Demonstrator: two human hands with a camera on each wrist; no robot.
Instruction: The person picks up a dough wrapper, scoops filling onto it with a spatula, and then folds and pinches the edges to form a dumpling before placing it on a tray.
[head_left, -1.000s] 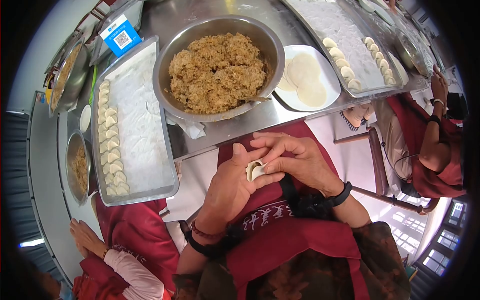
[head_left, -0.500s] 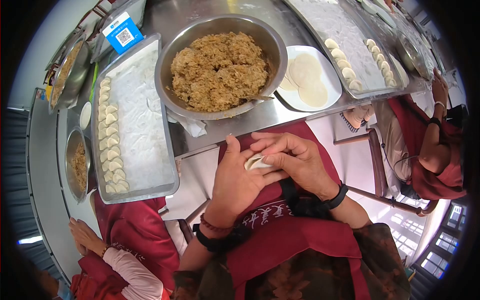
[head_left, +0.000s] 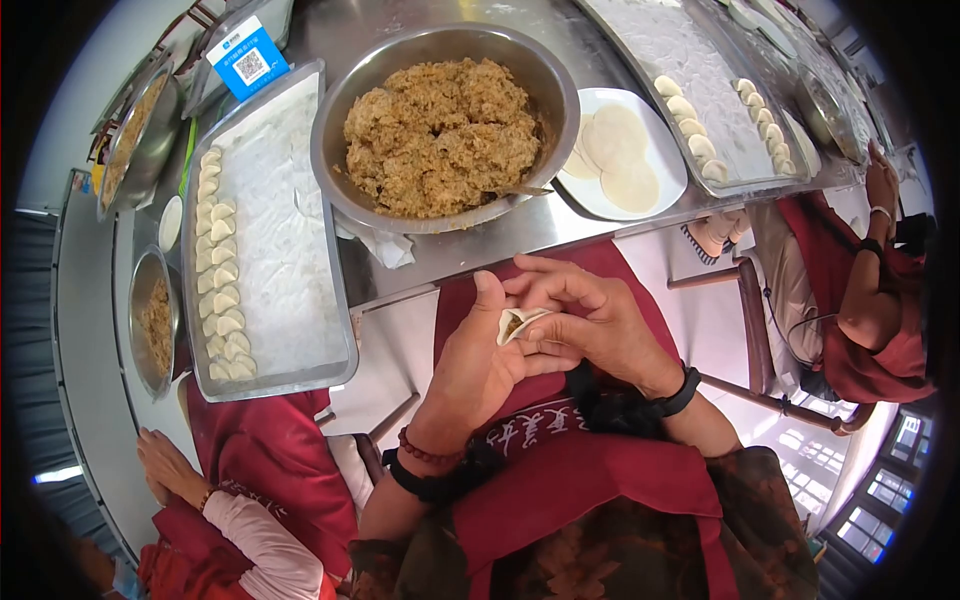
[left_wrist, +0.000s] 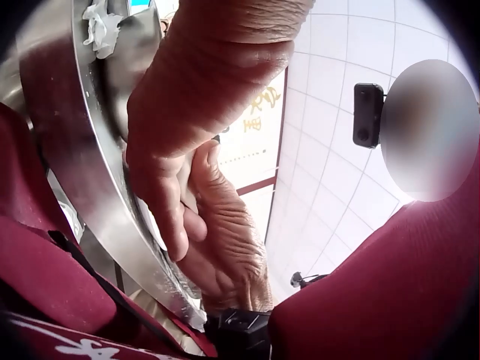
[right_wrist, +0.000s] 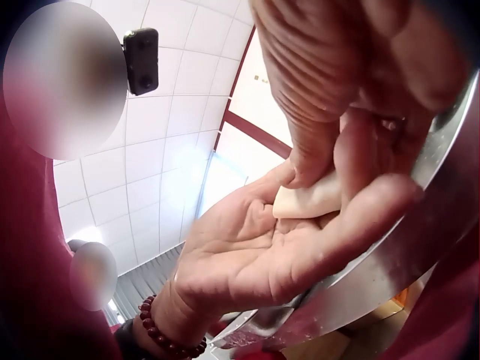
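Note:
A half-folded dumpling [head_left: 507, 330] lies on the fingers of my left hand [head_left: 470, 365], its brown filling showing through the gap on its left side. The left palm is turned up, the thumb stands away from the dough, and the fingers stretch out underneath. My right hand [head_left: 610, 330] pinches the dumpling's edge at its right end between thumb and fingers. In the right wrist view the pale dough [right_wrist: 307, 199] rests across the left fingers, with the right thumb pressing its top. The left wrist view shows both hands meeting, with the dumpling hidden.
Ahead on the metal table stands a large steel bowl [head_left: 330, 165] of filling with a utensil handle [head_left: 525, 190]. A white plate [head_left: 665, 200] of round wrappers is beside it. Left, a floured tray [head_left: 285, 260] bears rows of dumplings; another tray [head_left: 690, 50] is at right. People sit on both sides.
The dumpling's opening gaped, narrowed, then shows filling again on the left side. My left thumb and palm have shifted slightly; the right hand keeps its pinch on the edge.

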